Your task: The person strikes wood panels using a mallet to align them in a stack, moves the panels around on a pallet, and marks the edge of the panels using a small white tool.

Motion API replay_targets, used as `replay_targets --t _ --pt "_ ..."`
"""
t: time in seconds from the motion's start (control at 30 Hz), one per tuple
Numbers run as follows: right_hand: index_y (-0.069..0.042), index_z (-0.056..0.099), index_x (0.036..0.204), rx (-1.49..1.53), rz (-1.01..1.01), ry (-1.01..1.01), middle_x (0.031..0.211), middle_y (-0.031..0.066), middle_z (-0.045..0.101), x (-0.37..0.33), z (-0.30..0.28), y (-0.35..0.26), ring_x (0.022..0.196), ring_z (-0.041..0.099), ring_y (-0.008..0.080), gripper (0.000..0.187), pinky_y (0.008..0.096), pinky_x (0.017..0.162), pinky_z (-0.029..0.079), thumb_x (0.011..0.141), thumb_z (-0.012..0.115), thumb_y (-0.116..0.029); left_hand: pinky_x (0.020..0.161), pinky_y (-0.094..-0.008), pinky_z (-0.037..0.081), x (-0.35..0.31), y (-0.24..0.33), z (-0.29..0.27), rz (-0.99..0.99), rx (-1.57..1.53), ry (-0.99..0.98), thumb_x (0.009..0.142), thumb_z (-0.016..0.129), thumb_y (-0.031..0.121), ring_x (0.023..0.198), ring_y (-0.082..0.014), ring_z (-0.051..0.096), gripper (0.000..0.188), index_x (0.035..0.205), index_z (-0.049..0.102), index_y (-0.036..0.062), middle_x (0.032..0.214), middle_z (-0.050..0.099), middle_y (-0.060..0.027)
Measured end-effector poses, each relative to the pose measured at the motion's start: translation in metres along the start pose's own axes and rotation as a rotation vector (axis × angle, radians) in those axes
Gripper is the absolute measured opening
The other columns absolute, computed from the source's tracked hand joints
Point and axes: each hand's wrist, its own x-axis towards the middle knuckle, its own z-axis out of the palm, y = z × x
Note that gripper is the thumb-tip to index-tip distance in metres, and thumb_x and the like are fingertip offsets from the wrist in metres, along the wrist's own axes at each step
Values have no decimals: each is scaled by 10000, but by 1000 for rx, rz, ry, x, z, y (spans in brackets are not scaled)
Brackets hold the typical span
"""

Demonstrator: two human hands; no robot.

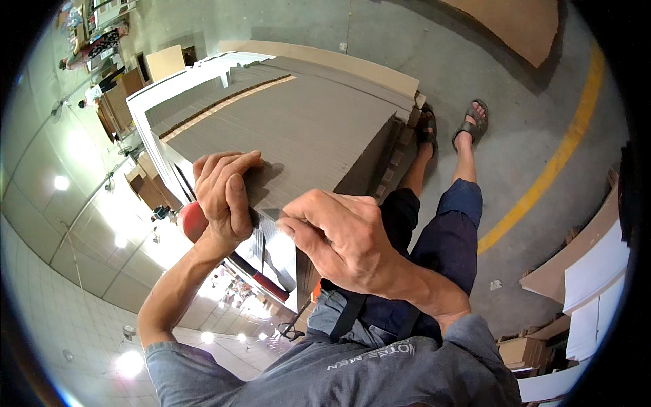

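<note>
A stack of flat grey boards [291,129] lies in front of me, its near corner pointing toward my body. My left hand [227,193] is closed around the stack's near left edge, the fingers bent over the top board and the thumb pointing up. Right beside that corner, my right hand [342,237] is closed, thumb and forefinger pressed together at the board's edge. Whatever is in that pinch is too small or hidden to make out. Across the top board runs a narrow brown strip [227,105].
White panels [152,102] stand along the stack's far left side. A red rounded object [193,222] is beside my left wrist, and a red-and-black bar [269,285] lies below. A brown sheet [515,27] is on the floor, which carries a yellow line [549,169]. More boards [597,271] are at right.
</note>
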Motion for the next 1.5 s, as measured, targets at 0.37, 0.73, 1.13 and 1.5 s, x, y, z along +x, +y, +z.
replay_targets --t 0.37,0.73,1.13,1.5 --pt "-62 551 839 -357 271 126 574 28 507 -14 -36 79 454 506 138 296 281 385 411 1039 509 -275 844 -355 388 3 5 -1 33 3 37 979 435 148 797 -232 640 323 999 700 -34 824 698 -109" --pt "-79 511 828 49 -158 103 628 20 496 -15 19 28 505 549 130 199 283 393 474 914 677 -147 903 -404 414 -5 7 2 -61 65 -63 1024 335 189 885 -276 646 426 1016 686 -51 844 696 -140" --pt "-57 536 836 -343 413 207 579 43 540 -17 -74 208 479 549 170 289 305 397 451 1022 541 -277 916 -417 427 -3 12 0 -110 123 -149 1062 278 305 915 -256 633 475 1066 666 31 867 689 -105" --pt "-15 645 1085 -296 781 465 860 120 678 -49 -139 285 826 646 220 293 363 778 498 958 570 -269 917 -458 417 1 10 -2 -182 90 -217 1074 253 381 941 -274 605 535 1119 653 28 918 689 -104"
